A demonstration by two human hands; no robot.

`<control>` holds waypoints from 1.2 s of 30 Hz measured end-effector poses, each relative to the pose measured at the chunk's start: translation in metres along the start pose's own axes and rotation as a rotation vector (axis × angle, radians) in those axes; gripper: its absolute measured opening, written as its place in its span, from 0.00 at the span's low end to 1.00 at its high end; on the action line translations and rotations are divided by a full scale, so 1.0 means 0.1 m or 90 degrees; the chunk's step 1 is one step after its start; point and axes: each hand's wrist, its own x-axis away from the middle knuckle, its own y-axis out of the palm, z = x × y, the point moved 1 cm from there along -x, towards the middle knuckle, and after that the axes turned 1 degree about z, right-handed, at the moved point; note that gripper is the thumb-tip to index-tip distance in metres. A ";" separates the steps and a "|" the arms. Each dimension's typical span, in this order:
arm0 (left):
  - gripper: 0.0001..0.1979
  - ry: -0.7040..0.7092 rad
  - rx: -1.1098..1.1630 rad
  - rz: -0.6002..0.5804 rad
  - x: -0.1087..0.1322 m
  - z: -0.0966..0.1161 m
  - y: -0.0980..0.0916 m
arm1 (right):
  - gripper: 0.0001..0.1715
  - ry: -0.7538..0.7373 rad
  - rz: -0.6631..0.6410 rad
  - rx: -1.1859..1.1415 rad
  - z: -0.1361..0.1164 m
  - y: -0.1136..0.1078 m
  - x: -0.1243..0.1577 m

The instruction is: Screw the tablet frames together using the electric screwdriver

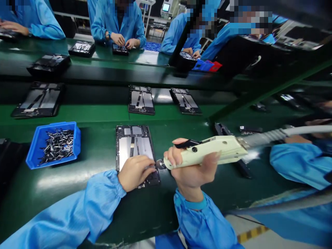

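Note:
My right hand (193, 173) is wrapped round a cream electric screwdriver (215, 151), which lies nearly level with its metal nose pointing left. My left hand (136, 172) is closed in a pinch close to that nose; whatever the fingertips hold is too small to make out. Under the left hand lies an opened tablet (121, 147), its silver battery and dark flex cables showing. The hand covers the tablet's lower middle part. The screwdriver's nose is over the tablet's right edge, and its bit is hidden by my left fingers.
A blue bin (33, 152) of small dark metallic parts stands left. Opened tablets lie along the green strip (103, 113) behind. A grey cable (298, 130) runs right from the screwdriver. Dark parts (245, 167) lie right, near a co-worker's blue sleeve (295, 160). Several co-workers sit opposite.

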 end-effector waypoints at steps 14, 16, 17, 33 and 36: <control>0.20 0.015 -0.006 0.013 0.00 -0.01 -0.03 | 0.38 0.004 -0.008 -0.009 0.00 0.01 0.03; 0.20 -0.001 0.015 0.008 0.00 -0.01 -0.03 | 0.37 -0.009 -0.014 -0.023 0.00 0.01 0.04; 0.20 -0.011 0.027 0.005 0.00 -0.01 -0.02 | 0.36 -0.013 -0.019 -0.029 0.00 0.00 0.04; 0.21 -0.093 0.249 -0.013 0.04 -0.06 0.08 | 0.37 -0.008 -0.034 -0.037 -0.12 0.01 0.07; 0.21 -0.077 0.241 -0.029 0.03 -0.08 0.03 | 0.37 -0.013 -0.041 -0.036 -0.13 0.01 0.05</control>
